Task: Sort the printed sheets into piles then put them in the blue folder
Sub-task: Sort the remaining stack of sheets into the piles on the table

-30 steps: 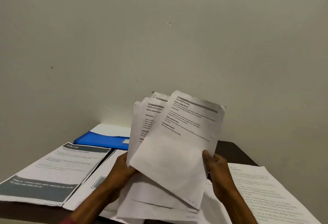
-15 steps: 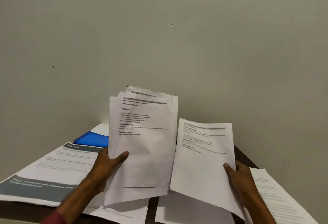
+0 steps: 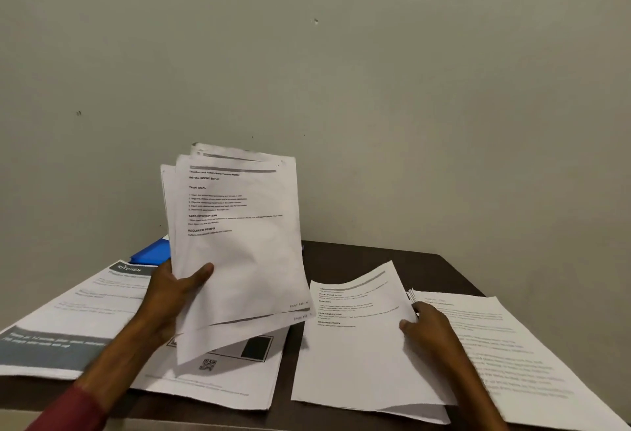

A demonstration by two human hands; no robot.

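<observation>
Fanned stack of printed sheets [image 3: 235, 242] is being held upright above the surface [image 3: 358, 259], left hand [image 3: 170, 294] gripping its lower left edge. Right hand [image 3: 426, 328] is pinching a single sheet [image 3: 358, 352] lying flat near the front edge. Blue folder [image 3: 152, 253] is sitting back-left, partly hidden behind the stack.
</observation>
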